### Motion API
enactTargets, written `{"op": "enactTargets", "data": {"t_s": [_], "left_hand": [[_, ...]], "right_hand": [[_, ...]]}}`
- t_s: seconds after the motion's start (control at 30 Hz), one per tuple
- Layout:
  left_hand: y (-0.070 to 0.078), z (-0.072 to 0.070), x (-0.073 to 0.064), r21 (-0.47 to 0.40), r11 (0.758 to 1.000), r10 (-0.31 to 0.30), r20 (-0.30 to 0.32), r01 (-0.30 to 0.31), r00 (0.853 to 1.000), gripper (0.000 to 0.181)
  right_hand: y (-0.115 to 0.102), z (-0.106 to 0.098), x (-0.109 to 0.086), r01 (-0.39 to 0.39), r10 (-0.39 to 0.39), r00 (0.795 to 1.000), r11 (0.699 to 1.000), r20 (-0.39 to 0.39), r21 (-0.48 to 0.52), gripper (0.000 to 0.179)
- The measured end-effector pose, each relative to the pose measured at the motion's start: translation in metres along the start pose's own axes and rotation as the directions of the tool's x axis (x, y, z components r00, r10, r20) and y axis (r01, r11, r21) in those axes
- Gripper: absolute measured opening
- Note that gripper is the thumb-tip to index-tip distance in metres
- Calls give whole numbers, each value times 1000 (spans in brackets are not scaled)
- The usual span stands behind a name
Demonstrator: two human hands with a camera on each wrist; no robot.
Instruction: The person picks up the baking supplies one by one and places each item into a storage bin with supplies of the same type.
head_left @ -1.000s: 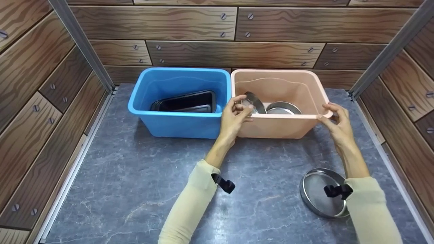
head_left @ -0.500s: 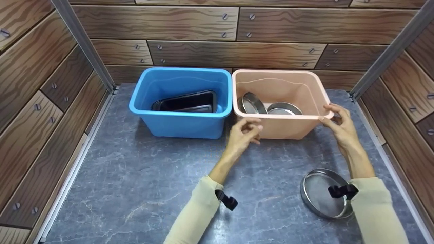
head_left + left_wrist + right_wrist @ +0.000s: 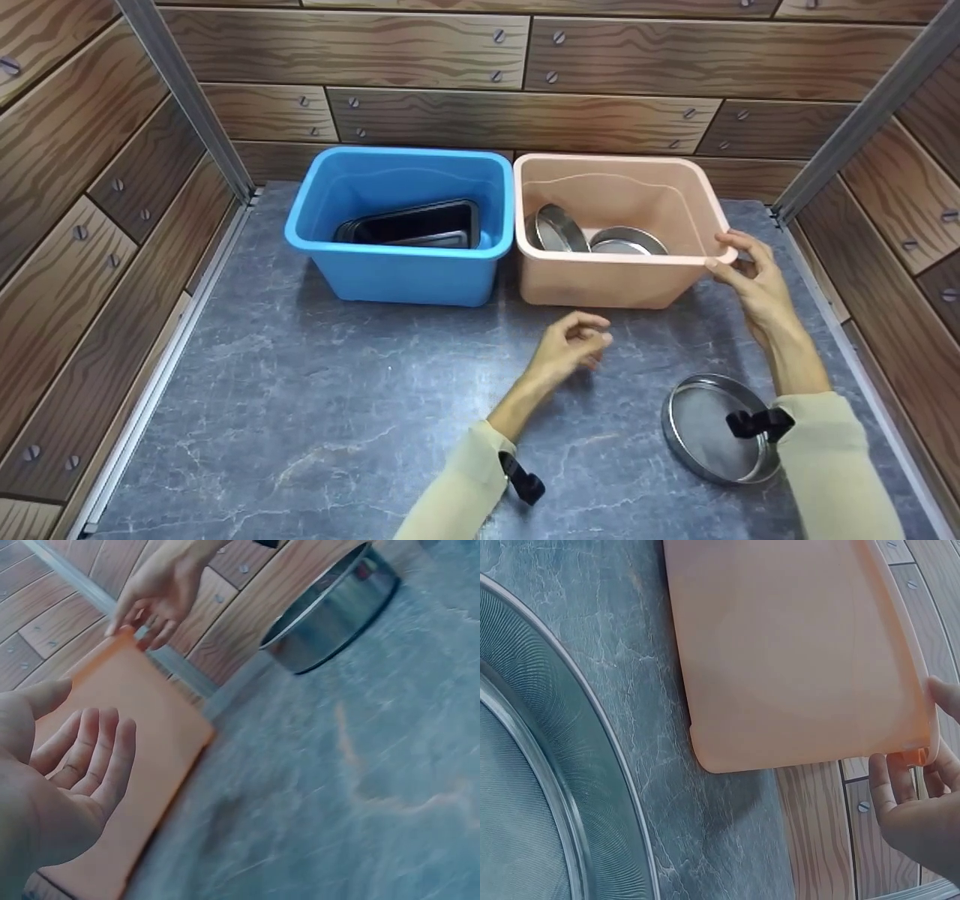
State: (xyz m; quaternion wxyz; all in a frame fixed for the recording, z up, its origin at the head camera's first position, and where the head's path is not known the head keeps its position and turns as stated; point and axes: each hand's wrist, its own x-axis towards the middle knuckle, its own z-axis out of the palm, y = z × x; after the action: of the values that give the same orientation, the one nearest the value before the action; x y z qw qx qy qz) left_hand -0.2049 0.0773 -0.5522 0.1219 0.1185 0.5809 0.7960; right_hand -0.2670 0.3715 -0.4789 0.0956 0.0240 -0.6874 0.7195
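Observation:
My right hand [image 3: 759, 289] grips the near right corner of the peach plastic bin [image 3: 600, 281], with the thumb on the near side of the rim. In the right wrist view, fingers [image 3: 883, 784] curl under that rim. Over the floor in front of the bin, my left hand [image 3: 571, 346] holds nothing, its fingers loosely bent. A round metal sieve [image 3: 712, 427] with fine mesh lies at the front right, partly beneath the right forearm. Inside the peach bin are two round metal pieces: one tilted [image 3: 559, 227] against the left wall, another [image 3: 628, 240] lying lower, partly hidden.
Left of the peach bin stands a blue bin [image 3: 405, 277] holding black rectangular pans [image 3: 420, 225]. Wood-patterned walls [image 3: 420, 52] enclose the grey marbled surface [image 3: 315, 420] on the back and both sides.
My left hand has left the front left rim of the peach bin and moved toward me and to the right. The right hand stays on the bin's corner.

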Motion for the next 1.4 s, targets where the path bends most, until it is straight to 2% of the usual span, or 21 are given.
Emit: {"op": "enactTargets", "data": {"t_s": [0.2,0.37,0.53,0.83,0.97,1.1,1.3,1.4], "left_hand": [[-19,18,-8,48,994,-103,40,101,994,30],[-31,32,-15,107,977,-193,79,184,978,34],[-39,43,-20,122,967,-237,126,222,963,35],[-49,59,-22,124,964,-252,137,236,958,39],[-53,62,-23,190,956,-262,197,226,945,46],[-53,63,-22,323,929,-268,259,179,928,51],[-51,66,-19,457,875,-305,270,157,913,43],[-51,68,-17,488,860,-313,277,147,909,42]], "right_hand": [[0,-1,0,-6,6,1000,1000,4,13,46],[1,-1,1,0,0,1000,1000,5,13,45],[1,-1,0,2,-2,1000,1000,19,9,46],[1,-2,1,8,-8,1000,1000,16,11,46],[1,-2,0,3,-3,1000,1000,17,10,45],[2,-1,-1,-5,5,1000,1000,18,6,44],[1,-2,0,-2,2,1000,1000,21,2,45],[0,-3,0,1,-1,1000,1000,22,7,46]]}}
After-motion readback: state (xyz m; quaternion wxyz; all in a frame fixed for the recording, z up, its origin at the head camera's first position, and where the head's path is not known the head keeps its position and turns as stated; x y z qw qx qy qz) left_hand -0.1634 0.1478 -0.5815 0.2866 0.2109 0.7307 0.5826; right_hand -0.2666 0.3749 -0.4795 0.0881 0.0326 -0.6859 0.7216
